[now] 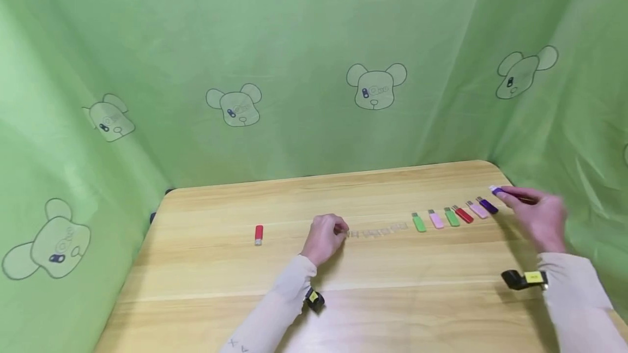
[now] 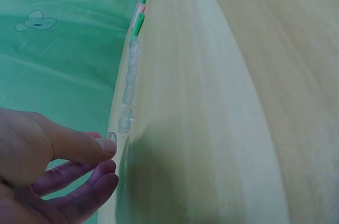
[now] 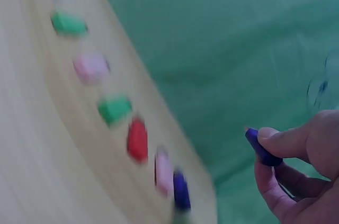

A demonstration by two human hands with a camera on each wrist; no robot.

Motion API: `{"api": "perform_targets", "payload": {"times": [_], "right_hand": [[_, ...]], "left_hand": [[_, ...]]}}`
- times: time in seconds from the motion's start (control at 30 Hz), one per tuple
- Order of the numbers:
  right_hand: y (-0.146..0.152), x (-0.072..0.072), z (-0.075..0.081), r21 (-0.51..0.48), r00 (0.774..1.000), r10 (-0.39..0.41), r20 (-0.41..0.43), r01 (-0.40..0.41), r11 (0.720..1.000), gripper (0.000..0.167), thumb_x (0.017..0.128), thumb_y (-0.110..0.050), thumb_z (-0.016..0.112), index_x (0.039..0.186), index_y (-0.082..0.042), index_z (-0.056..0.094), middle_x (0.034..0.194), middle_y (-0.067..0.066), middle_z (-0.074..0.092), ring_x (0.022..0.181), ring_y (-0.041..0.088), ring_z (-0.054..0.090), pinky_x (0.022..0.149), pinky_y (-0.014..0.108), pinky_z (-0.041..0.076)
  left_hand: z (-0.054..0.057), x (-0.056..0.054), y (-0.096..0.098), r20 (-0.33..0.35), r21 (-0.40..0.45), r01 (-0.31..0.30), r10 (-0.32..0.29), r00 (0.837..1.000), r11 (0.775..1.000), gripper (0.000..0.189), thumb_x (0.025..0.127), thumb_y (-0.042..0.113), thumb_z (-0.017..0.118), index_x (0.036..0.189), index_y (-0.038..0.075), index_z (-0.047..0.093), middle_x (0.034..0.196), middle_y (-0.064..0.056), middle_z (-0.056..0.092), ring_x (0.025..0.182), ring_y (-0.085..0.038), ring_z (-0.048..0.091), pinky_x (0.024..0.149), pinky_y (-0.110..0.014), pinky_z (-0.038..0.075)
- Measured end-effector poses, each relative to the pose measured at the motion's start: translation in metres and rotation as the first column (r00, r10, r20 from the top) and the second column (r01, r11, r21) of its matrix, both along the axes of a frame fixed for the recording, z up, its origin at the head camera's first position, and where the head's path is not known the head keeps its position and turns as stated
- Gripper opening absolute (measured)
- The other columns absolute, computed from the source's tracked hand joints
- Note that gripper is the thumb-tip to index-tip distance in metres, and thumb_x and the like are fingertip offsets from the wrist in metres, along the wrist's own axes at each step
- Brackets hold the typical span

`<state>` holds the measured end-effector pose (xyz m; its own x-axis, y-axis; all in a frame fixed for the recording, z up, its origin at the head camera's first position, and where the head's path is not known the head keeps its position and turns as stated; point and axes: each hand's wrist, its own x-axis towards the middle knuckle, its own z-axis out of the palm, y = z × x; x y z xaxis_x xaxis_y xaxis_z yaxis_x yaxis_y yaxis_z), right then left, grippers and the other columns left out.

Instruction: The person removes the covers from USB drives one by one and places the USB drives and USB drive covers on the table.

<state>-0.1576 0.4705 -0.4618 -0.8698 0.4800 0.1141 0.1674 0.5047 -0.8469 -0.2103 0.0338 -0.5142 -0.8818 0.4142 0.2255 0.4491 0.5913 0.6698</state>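
Observation:
My right hand [image 1: 542, 219] is raised over the table's far right corner. Between thumb and fingers it pinches a dark purple USB flash drive [image 3: 262, 149], its metal plug end exposed. My left hand [image 1: 324, 237] is at the left end of a row of small clear caps [image 1: 385, 231], pinching one clear cap [image 2: 112, 138] with thumb and fingertips. Right of the caps lie uncapped USB drives: a green one [image 1: 418, 222], a pink one [image 1: 435, 219], another green one [image 1: 452, 217], a red one [image 1: 463, 214], another pink one [image 1: 477, 210] and a dark purple one [image 1: 487, 205].
A separate red USB drive [image 1: 259, 235] lies left of my left hand, plug towards me. Everything is on a wood-grain table [image 1: 221, 287]. A green curtain [image 1: 304, 26] with bear-head prints hangs behind and at both sides, close to the table's far edge.

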Motion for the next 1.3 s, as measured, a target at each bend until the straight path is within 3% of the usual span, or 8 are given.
{"api": "perform_targets", "payload": {"times": [0.2, 0.4, 0.5, 0.63, 0.8, 0.97, 1.13, 1.3], "right_hand": [[0.042, -0.021, -0.024, 0.112, 0.999, -0.029, 0.040, 0.024, 0.993, 0.035, 0.091, -0.034, 0.081, 0.113, -0.007, 0.076, 0.069, -0.040, 0.060, 0.069, -0.022, 0.049, 0.066, 0.004, 0.040], [0.058, -0.038, -0.042, 0.186, 0.988, -0.085, 0.132, 0.060, 0.981, 0.023, 0.091, -0.039, 0.078, 0.102, -0.019, 0.079, 0.058, -0.046, 0.048, 0.073, -0.013, 0.043, 0.071, 0.019, 0.035], [0.059, -0.043, -0.045, 0.231, 0.985, -0.095, 0.147, 0.059, 0.971, 0.026, 0.092, -0.035, 0.078, 0.104, -0.012, 0.078, 0.061, -0.026, 0.066, 0.078, 0.001, 0.052, 0.070, 0.023, 0.035], [0.055, -0.045, -0.047, 0.307, 0.987, -0.086, 0.133, 0.041, 0.951, 0.034, 0.094, -0.026, 0.075, 0.110, 0.003, 0.072, 0.093, 0.018, 0.075, 0.088, 0.035, 0.064, 0.071, 0.031, 0.039], [0.054, -0.046, -0.051, 0.350, 0.990, -0.054, 0.127, 0.006, 0.937, 0.034, 0.095, -0.022, 0.071, 0.111, 0.008, 0.069, 0.105, 0.029, 0.070, 0.100, 0.052, 0.060, 0.081, 0.049, 0.041], [0.050, -0.036, -0.043, 0.365, 0.995, -0.064, 0.075, 0.032, 0.930, 0.035, 0.098, -0.022, 0.068, 0.114, 0.008, 0.070, 0.111, 0.031, 0.068, 0.092, 0.043, 0.063, 0.078, 0.042, 0.044], [0.032, -0.032, -0.026, 0.368, 0.999, -0.033, -0.004, 0.032, 0.929, 0.037, 0.100, -0.027, 0.065, 0.117, 0.006, 0.070, 0.116, 0.032, 0.066, 0.084, 0.027, 0.060, 0.101, 0.060, 0.035], [0.006, -0.029, -0.017, 0.378, 0.991, 0.007, -0.131, 0.044, 0.925, 0.029, 0.097, -0.020, 0.069, 0.112, 0.004, 0.075, 0.101, 0.026, 0.074, 0.073, -0.016, 0.043, 0.082, 0.025, 0.038]], "left_hand": [[0.002, 0.003, -0.003, -0.006, 0.031, -0.008, 0.008, 1.000, 0.999, 0.014, 0.083, -0.007, 0.079, 0.092, 0.003, 0.078, 0.087, -0.004, 0.075, 0.076, -0.007, 0.068, 0.072, -0.012, 0.056], [0.004, 0.004, -0.004, -0.021, 0.047, -0.002, 0.003, 1.000, 0.999, 0.014, 0.083, -0.007, 0.079, 0.093, 0.004, 0.078, 0.086, -0.003, 0.075, 0.075, -0.006, 0.067, 0.070, -0.011, 0.055], [0.005, 0.004, -0.006, -0.015, 0.049, -0.007, 0.008, 1.000, 0.999, 0.015, 0.083, -0.008, 0.077, 0.092, 0.003, 0.078, 0.086, -0.003, 0.075, 0.075, -0.006, 0.067, 0.070, -0.011, 0.055], [0.006, 0.000, -0.008, 0.009, 0.045, -0.023, 0.023, 1.000, 0.999, 0.015, 0.083, -0.010, 0.076, 0.093, 0.002, 0.078, 0.088, -0.006, 0.075, 0.076, -0.008, 0.067, 0.071, -0.011, 0.056], [0.005, -0.002, -0.009, 0.012, 0.024, -0.022, 0.022, 1.000, 0.999, 0.015, 0.083, -0.010, 0.077, 0.093, 0.002, 0.078, 0.087, -0.005, 0.075, 0.076, -0.009, 0.068, 0.072, -0.011, 0.056], [0.004, -0.002, -0.003, 0.017, -0.010, -0.022, 0.022, 1.000, 1.000, 0.015, 0.084, -0.010, 0.077, 0.090, 0.003, 0.078, 0.086, -0.004, 0.075, 0.076, -0.009, 0.068, 0.071, -0.011, 0.056], [-0.001, -0.006, -0.002, -0.001, -0.031, -0.016, 0.015, 1.000, 0.999, 0.014, 0.085, -0.009, 0.076, 0.090, 0.004, 0.078, 0.087, -0.004, 0.076, 0.075, -0.006, 0.067, 0.069, -0.008, 0.054], [-0.003, -0.008, -0.005, 0.026, -0.026, -0.006, 0.007, 1.000, 1.000, 0.015, 0.084, -0.007, 0.079, 0.095, 0.004, 0.078, 0.092, -0.005, 0.076, 0.081, -0.011, 0.070, 0.072, -0.010, 0.055]]}}
